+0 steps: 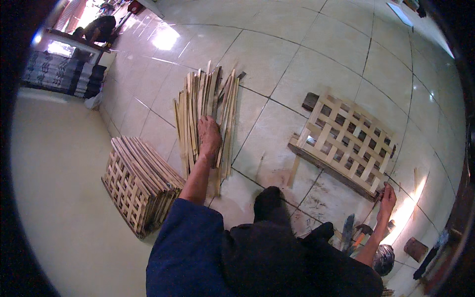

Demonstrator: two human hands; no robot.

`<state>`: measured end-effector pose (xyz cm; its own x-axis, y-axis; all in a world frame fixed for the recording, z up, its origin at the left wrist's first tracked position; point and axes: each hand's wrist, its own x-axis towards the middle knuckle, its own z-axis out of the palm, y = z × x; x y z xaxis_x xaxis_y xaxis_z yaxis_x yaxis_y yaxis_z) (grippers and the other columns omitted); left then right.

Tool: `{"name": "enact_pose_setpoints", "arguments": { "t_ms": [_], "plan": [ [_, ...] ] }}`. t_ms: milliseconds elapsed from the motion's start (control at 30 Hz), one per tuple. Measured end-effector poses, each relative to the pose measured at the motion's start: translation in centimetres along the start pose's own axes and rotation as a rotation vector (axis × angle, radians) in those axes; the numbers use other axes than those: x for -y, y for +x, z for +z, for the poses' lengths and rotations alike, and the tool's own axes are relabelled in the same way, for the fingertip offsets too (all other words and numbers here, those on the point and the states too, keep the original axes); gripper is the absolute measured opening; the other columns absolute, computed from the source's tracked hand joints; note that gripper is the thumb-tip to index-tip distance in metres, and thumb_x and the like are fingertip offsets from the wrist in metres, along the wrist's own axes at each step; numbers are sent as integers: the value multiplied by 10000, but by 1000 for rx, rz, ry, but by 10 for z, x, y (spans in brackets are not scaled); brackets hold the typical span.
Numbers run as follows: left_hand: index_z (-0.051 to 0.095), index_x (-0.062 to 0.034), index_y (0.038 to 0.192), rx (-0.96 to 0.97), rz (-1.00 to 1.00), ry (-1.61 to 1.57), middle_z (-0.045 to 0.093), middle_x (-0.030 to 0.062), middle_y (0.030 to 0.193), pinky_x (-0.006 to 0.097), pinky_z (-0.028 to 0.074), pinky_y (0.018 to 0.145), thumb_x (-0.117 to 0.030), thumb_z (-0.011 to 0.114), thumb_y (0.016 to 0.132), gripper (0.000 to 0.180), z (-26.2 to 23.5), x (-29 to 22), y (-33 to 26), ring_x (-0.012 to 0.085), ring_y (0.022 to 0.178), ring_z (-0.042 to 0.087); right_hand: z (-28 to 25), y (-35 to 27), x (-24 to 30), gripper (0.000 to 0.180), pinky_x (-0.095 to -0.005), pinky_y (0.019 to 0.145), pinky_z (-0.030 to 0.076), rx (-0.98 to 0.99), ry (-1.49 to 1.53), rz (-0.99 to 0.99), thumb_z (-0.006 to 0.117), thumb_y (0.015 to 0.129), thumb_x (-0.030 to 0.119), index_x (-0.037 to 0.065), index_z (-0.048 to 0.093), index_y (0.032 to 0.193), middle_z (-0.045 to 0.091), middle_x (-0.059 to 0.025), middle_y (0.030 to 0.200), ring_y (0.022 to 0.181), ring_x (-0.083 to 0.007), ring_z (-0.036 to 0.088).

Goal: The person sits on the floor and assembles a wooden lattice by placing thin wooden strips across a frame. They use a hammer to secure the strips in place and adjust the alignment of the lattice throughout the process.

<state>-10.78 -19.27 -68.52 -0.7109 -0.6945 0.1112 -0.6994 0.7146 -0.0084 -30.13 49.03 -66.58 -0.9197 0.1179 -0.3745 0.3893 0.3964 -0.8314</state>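
Note:
A loose bundle of thin pale wooden strips (187,121) lies fanned on the tiled floor ahead of me. My left hand (210,134) rests on its middle, fingers curled down on the strips. To the right, a woven lattice panel (341,136) of flat pale strips lies over a wooden frame with a thicker dark rail (331,166) along its near side. My right hand (387,200) is at the near right corner of this frame, fingers pinched together. Whatever is between those fingers is too small to make out.
A stack of similar lattice panels (143,185) leans by the wall at left. Near my right forearm lie a hammer (363,232), a dark flat blade (348,228), a wooden block (415,249) and a plastic-wrapped bundle (384,260). Another person (99,28) crouches far left.

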Motion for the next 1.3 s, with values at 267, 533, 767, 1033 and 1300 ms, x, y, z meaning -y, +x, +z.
{"name": "enact_pose_setpoints", "arguments": {
  "t_ms": [267, 533, 767, 1033, 1300],
  "plan": [
    [581, -69, 1123, -59, -170, -360, 665, 170, 971, 483, 523, 713, -112, 489, 916, 231, -23, 29, 29, 359, 859, 658, 3, -19, 6, 358, -244, 628, 370, -60, -159, -38, 521, 1004, 325, 49, 636, 1201, 541, 28, 825, 701, -62, 430],
    [660, -57, 1155, 172, 718, -761, 653, 128, 971, 351, 516, 743, -68, 644, 877, 279, -120, -174, -25, 264, 857, 646, 40, -32, 104, 395, -261, 794, 490, 77, -15, -29, 445, 1036, 334, 47, 599, 1260, 647, -40, 1041, 906, -97, 574],
    [673, -73, 1139, 390, 1048, -838, 637, 118, 969, 369, 515, 727, -103, 682, 843, 298, -110, -268, -54, 283, 848, 629, 21, -32, 94, 239, -226, 678, 494, 145, 251, -77, 589, 970, 168, 34, 625, 1164, 644, -23, 881, 752, -76, 567],
    [682, -64, 1103, 442, 1081, -830, 608, 121, 1051, 406, 484, 826, -126, 709, 804, 307, -73, -287, -72, 308, 960, 586, 11, -45, 36, 178, -268, 647, 496, 63, 160, -12, 659, 881, 128, 3, 691, 1004, 651, -33, 796, 686, -104, 575],
    [680, -63, 1094, 350, 1150, -772, 584, 113, 1036, 424, 436, 879, -116, 718, 783, 318, -66, -289, -83, 307, 976, 557, 17, -39, 1, 151, -262, 622, 497, 11, 136, -55, 661, 876, 125, -8, 687, 944, 656, -44, 746, 655, -101, 590]
  ]
}}
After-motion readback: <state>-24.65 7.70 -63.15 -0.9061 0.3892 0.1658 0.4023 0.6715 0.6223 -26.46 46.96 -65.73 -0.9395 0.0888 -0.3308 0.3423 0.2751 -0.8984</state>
